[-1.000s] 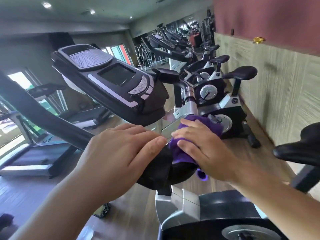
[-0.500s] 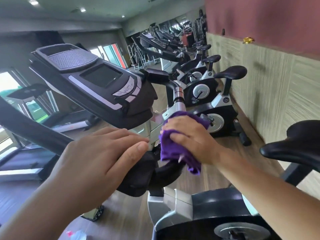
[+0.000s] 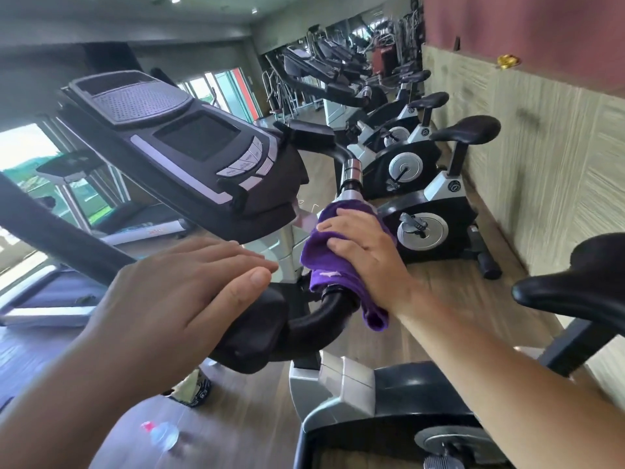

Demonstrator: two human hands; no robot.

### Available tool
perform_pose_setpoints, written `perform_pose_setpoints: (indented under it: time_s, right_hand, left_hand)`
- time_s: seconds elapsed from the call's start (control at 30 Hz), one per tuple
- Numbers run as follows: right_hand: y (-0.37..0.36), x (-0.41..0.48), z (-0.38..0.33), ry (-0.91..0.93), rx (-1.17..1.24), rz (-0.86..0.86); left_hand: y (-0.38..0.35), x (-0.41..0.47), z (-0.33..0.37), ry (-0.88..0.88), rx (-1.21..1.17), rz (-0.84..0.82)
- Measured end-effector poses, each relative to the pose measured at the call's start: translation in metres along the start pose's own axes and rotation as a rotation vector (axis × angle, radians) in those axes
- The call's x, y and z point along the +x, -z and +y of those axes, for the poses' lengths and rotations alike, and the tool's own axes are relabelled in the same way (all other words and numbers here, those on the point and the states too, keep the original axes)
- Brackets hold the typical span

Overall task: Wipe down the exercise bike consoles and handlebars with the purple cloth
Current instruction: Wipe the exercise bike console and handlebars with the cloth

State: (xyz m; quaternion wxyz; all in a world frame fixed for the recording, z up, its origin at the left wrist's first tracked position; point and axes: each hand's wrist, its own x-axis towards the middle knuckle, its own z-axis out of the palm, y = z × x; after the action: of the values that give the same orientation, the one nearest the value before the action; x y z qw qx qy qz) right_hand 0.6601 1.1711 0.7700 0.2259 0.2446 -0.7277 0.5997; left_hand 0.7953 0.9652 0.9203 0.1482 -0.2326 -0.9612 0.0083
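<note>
Scene: I stand at a grey and black upright exercise bike (image 3: 341, 384) in a gym, in a row of bikes along a pale textured wall (image 3: 541, 170).
Right hand: my right hand (image 3: 367, 253) is wrapped around the bunched purple terry cloth (image 3: 319, 247), fingers curled over it, clamping it to the black curved handlebar (image 3: 326, 314) on the bike's right side.
Purple cloth: it covers the bar just below the shiny chrome collar (image 3: 351, 172), with one tail hanging beneath my wrist.
Left hand: my left hand (image 3: 169, 299) lies flat with straight fingers on the black padded centre of the handlebar, gripping nothing.
Change: half a second ago the cloth sat lower, at the bend of the bar. It is now higher up, nearer the chrome collar, and more of the bare black bend shows below it. My left hand stays in the same place on the pad.
Console: the dark grey console with a blank screen and silver buttons (image 3: 189, 147) tilts above my left hand, apart from the cloth.
Surroundings: a black saddle (image 3: 575, 282) juts in at right. A clear plastic bottle with a red cap (image 3: 162, 434) lies on the wooden floor below my left arm. A neighbouring black and silver bike (image 3: 436, 204) stands just beyond the cloth.
</note>
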Motion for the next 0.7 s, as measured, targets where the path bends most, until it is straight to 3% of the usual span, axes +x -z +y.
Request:
perform_pose_setpoints:
  time_s: [0.13,0.2,0.3,0.37,0.43,0.6,0.7]
  right_hand:
    - [-0.010,-0.049,-0.026,0.150,-0.039,0.029]
    - [-0.001,-0.041,-0.022,0.233,-0.135,-0.055]
    - [0.008,-0.007,-0.013,0.149,-0.112,-0.141]
    - [0.003,-0.007,-0.016,0.039,-0.022,-0.068]
    - [-0.014,-0.038,-0.031,0.056,-0.011,0.039]
    - [-0.039,-0.081,-0.063,0.163,-0.206,0.158]
    - [-0.044,-0.072,-0.063,0.109,-0.228,0.264]
  left_hand:
    - [0.001,0.000,0.001,-0.002,-0.010,0.011]
    - [0.000,0.001,0.001,-0.004,-0.025,0.020]
    - [-0.001,0.000,0.000,0.003,-0.010,0.031]
    - [0.000,0.000,-0.001,-0.004,0.003,0.014]
    - [0.000,0.001,-0.003,-0.017,0.008,0.018]
    - [-0.001,0.001,-0.003,-0.026,0.027,0.021]
    - [-0.001,0.000,-0.004,-0.026,0.023,0.016]
